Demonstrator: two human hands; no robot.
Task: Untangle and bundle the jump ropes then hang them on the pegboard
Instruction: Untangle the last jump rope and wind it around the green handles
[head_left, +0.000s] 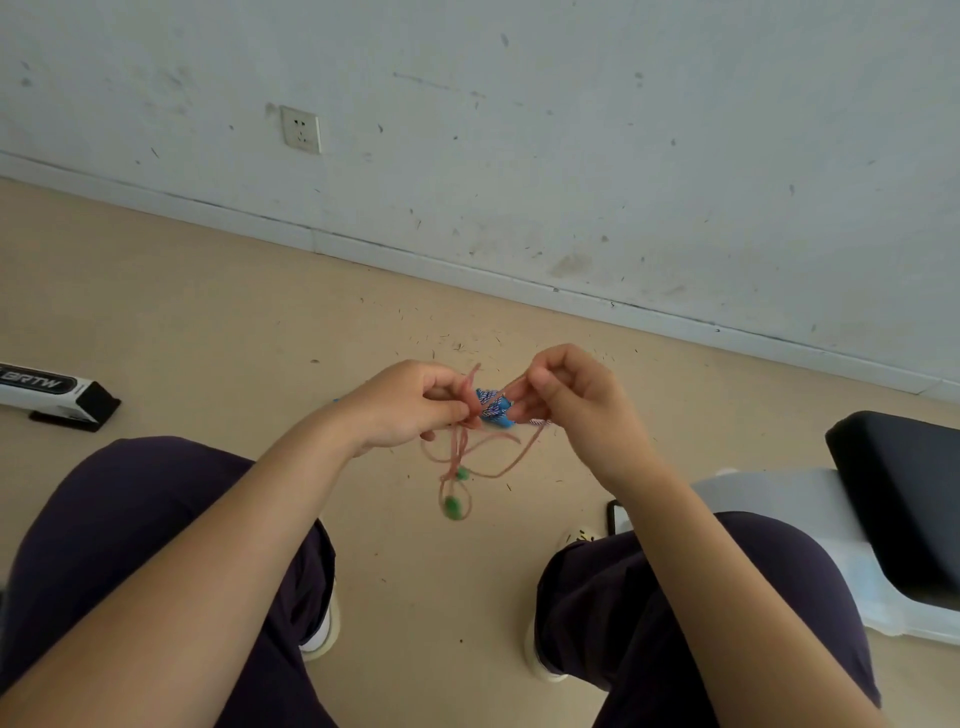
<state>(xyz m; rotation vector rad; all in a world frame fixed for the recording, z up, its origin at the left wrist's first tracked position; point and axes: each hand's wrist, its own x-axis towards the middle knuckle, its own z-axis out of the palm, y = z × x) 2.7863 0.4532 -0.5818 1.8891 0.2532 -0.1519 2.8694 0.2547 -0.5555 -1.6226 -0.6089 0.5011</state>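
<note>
A thin pink rope (470, 452) hangs in loose loops between my knees, with two small green ends (452, 506) dangling at the bottom. My left hand (410, 405) pinches a strand of the pink rope. My right hand (566, 395) pinches another strand of it close by. Between the two hands shows a blue and white striped rope bundle (493, 408); whether it is held or lies on the floor behind cannot be told. No pegboard is in sight.
Beige floor (208, 312) runs to a scuffed white wall with a socket (301, 130). A white and black bar-shaped object (52, 395) lies at the left. At the right stands a black padded seat (904, 488) on a white base, with a phone (618, 517) on the floor.
</note>
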